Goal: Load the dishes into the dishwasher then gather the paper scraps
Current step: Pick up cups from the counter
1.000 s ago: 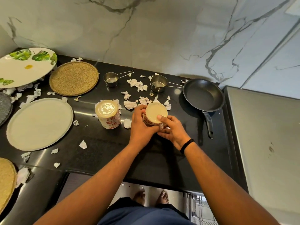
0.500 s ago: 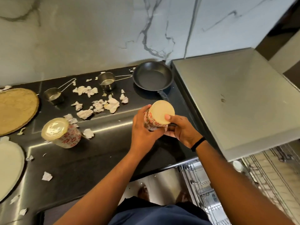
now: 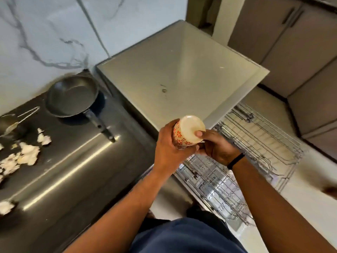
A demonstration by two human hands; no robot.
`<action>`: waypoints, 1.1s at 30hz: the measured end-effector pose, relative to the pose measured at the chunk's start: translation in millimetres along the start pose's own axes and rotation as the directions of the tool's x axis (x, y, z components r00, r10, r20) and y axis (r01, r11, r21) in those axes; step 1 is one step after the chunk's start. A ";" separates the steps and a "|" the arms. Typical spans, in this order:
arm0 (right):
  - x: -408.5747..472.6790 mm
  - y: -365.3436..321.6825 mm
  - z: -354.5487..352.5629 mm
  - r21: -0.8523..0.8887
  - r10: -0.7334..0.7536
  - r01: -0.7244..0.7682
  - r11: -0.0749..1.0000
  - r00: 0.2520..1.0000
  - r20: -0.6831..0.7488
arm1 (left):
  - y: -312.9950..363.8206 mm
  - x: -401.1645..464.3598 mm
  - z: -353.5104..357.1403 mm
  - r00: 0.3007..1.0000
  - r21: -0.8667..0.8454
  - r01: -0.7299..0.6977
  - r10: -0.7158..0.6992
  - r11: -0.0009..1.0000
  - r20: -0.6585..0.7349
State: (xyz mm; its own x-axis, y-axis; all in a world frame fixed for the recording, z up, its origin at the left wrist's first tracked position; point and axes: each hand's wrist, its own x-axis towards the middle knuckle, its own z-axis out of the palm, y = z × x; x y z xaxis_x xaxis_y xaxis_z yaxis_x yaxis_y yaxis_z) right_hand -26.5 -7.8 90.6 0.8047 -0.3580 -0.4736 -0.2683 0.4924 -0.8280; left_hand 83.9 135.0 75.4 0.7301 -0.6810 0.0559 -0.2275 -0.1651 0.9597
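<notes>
Above the near edge of the dishwasher's wire rack, both hands are holding one floral mug upside down, its cream base facing up. The left hand is wrapping its fingers around the mug's patterned wall. The right hand is gripping the opposite side, one fingertip lying on the base. Left of the rack, paper scraps are lying on the dark counter beside a frying pan.
</notes>
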 end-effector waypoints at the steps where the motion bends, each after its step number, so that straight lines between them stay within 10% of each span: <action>1: -6.5 1.1 -18.6 0.033 0.002 -0.001 0.999 1.000 -0.031 | 3.3 3.3 18.5 0.999 0.015 0.006 -0.006 1.000 0.038; 19: -14.7 107.7 -263.3 0.496 0.236 0.000 0.868 0.880 -0.412 | -46.2 51.2 284.8 0.810 0.410 0.038 -0.269 0.911 0.522; 33: 105.6 160.2 -316.7 0.264 0.287 -0.152 0.952 0.738 -0.611 | -154.8 119.1 343.1 0.729 0.630 0.252 -0.573 0.734 0.376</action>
State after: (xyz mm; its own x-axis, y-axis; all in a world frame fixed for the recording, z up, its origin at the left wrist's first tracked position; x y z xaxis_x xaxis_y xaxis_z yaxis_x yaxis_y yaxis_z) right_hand -152.3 -218.0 -187.0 0.1931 -0.6072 -0.7707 -0.2379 0.7331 -0.6372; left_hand -15.0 -165.4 -161.0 0.4203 -0.6697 -0.6122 -0.3892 -0.7425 0.5451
